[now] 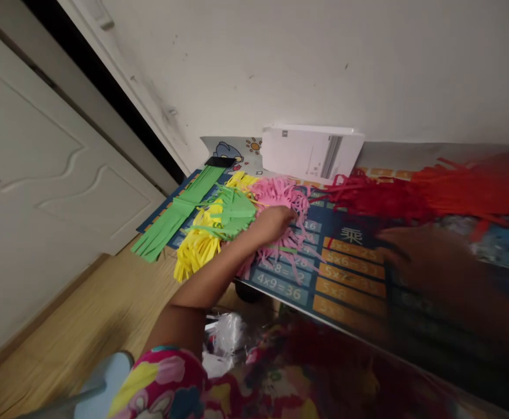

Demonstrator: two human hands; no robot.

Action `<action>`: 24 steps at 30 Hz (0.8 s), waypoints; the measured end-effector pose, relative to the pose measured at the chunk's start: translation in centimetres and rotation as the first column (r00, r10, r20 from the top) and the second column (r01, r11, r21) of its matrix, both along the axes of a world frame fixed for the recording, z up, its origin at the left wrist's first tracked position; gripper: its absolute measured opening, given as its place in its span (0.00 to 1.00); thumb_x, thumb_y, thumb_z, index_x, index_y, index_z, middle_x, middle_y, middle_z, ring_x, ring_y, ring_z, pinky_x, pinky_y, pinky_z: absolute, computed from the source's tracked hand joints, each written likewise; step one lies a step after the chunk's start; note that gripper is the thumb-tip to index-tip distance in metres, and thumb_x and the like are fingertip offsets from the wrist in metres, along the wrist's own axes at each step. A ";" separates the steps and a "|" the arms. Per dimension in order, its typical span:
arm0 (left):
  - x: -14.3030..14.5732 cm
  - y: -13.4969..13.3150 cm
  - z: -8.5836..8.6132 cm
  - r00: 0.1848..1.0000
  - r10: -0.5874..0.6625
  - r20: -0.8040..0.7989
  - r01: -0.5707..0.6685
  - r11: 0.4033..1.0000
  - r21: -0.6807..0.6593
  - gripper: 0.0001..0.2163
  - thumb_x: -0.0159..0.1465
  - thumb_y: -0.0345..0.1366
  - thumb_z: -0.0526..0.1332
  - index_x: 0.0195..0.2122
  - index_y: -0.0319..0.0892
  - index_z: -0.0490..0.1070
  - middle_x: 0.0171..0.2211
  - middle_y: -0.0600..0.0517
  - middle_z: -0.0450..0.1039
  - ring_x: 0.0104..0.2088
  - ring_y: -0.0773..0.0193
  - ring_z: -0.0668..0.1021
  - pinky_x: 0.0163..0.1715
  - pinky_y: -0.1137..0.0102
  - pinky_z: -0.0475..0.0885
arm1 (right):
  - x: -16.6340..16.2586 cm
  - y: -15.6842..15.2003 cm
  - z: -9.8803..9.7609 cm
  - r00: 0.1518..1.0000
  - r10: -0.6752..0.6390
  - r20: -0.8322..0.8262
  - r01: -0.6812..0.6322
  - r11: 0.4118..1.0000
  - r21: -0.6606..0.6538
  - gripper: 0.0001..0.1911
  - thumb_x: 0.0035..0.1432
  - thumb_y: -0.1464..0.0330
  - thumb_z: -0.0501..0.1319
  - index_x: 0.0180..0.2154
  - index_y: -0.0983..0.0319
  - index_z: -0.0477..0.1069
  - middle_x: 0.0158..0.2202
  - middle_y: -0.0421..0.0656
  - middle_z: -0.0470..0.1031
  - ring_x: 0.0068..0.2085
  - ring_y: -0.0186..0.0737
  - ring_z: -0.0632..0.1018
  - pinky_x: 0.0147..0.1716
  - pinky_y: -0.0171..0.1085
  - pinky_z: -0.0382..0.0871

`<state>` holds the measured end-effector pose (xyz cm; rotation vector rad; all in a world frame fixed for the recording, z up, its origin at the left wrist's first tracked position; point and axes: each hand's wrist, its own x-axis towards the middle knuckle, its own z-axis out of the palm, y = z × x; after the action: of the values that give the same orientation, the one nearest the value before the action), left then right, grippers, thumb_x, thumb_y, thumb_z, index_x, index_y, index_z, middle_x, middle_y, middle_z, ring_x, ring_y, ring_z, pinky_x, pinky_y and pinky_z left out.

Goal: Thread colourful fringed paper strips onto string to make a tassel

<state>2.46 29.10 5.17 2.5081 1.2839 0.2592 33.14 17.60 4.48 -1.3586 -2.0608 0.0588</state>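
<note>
From the head view: reaches with the left hand point(277, 223) over the table point(354, 299) and rests it, fingers curled, on the pink fringed paper point(274, 189); impossible to make out whether gripping or merely pressing. Holds the right hand point(431, 259) well apart, over the printed chart near the red fringe point(370, 196), too blurred to read as grasping or bare. Judging by looks, counts as done the cutting of the pink and red, of the yellow fringe point(198, 249), the orange fringe point(459, 189) and the green bundle point(238, 210) between yellow and pink. Shows also, farther left, a flat green strip point(167, 224), slit at both ends, reaching up to a dark phone point(220, 162). Seems only partway along: no visibly finished piece, and much paper apparently loose and left to handle.
</note>
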 end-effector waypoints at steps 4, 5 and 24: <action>-0.2 5.9 -1.8 0.993 0.082 -0.091 -0.083 0.996 -0.018 0.09 0.55 0.26 0.61 0.34 0.37 0.81 0.36 0.42 0.81 0.42 0.54 0.80 0.45 0.67 0.70 | -7.3 3.3 -2.0 0.919 0.287 0.269 -0.279 0.958 -0.068 0.10 0.65 0.67 0.58 0.42 0.56 0.78 0.45 0.47 0.81 0.47 0.51 0.78 0.47 0.50 0.64; -0.4 6.6 -2.3 0.992 0.085 -0.090 -0.088 0.996 -0.033 0.08 0.53 0.26 0.62 0.31 0.37 0.80 0.32 0.45 0.80 0.39 0.56 0.79 0.42 0.68 0.70 | -8.8 4.1 -2.3 0.905 0.315 0.285 -0.302 0.949 -0.088 0.10 0.66 0.67 0.58 0.43 0.58 0.77 0.46 0.47 0.81 0.48 0.50 0.78 0.48 0.49 0.63; -3.6 8.5 -5.6 0.920 0.203 0.336 -0.064 0.922 -0.383 0.05 0.51 0.29 0.56 0.26 0.36 0.71 0.21 0.56 0.69 0.21 0.72 0.71 0.25 0.77 0.66 | -13.9 13.7 -4.5 0.919 0.195 0.342 -0.103 0.958 -0.268 0.18 0.66 0.67 0.54 0.51 0.64 0.77 0.54 0.49 0.77 0.51 0.52 0.73 0.45 0.46 0.61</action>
<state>-1.14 37.59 -0.45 1.9456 1.2188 0.4556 19.20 31.26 0.02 -1.4394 -2.5411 0.1411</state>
